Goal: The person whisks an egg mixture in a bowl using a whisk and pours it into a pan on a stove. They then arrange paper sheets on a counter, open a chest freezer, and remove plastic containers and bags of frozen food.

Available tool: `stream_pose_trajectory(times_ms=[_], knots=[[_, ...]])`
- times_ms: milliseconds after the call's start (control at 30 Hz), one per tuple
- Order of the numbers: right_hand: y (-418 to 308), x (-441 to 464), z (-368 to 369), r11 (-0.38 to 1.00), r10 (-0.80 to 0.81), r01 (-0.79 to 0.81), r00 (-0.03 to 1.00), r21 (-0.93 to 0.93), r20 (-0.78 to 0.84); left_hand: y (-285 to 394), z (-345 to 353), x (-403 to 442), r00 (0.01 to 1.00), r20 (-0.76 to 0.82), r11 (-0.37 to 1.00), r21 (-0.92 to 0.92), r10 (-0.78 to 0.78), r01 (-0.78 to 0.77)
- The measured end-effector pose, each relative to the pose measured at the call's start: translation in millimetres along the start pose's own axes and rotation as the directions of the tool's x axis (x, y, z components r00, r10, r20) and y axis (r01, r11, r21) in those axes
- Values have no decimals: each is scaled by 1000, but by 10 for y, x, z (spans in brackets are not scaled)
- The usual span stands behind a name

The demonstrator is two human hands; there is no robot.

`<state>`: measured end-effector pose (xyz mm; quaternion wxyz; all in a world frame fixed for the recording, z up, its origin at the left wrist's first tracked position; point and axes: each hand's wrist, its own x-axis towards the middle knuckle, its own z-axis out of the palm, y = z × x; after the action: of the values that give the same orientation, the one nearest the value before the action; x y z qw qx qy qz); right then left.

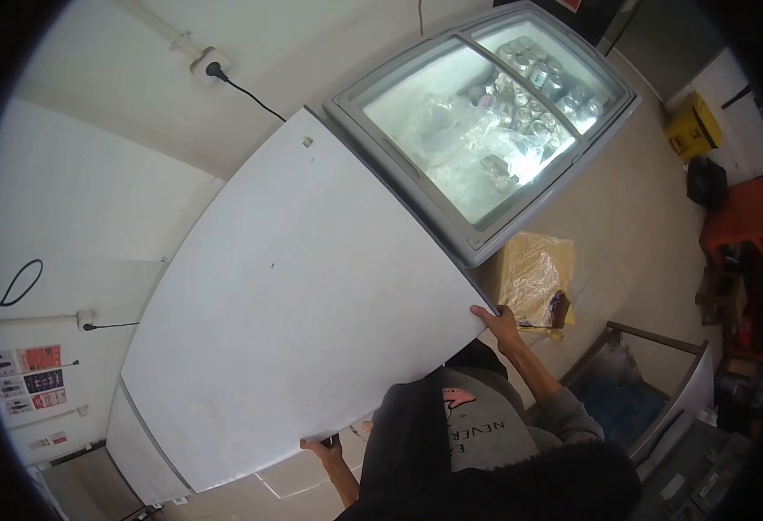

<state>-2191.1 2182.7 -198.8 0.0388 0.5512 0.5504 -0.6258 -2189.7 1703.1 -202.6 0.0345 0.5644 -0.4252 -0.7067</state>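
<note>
A wide white chest freezer lid (pixel 295 286) fills the middle of the view, with a few small dark marks on it. My left hand (pixel 322 448) grips its near edge at the lower left, thumb on top and fingers curled beneath. At the near right corner, my right hand (pixel 500 324) holds the edge the same way. The undersides of both grips are hidden. Beyond the lid stands a glass-topped display freezer (pixel 477 239) with several cans (pixel 529 78) and clear plastic bags (pixel 451 130) inside.
A plastic-wrapped yellowish box (pixel 533 273) sits on the floor to the right. Nearby stands a brown-framed bin (pixel 659 339). Farther off are a yellow box (pixel 692 128) and an orange table (pixel 742 208). A black plug (pixel 215 71) sits in a wall socket.
</note>
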Motion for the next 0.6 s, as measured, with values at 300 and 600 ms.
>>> stream_pose_trajectory(times_ms=[300, 600], knots=[[-799, -742, -386, 950, -219, 138, 933, 278, 284, 720, 335, -1268, 916, 65, 915, 58, 396, -399], [-2596, -1638, 177, 271, -959, 809, 274, 522, 74, 2657, 436, -1811, 381, 377, 290, 277, 844, -916]])
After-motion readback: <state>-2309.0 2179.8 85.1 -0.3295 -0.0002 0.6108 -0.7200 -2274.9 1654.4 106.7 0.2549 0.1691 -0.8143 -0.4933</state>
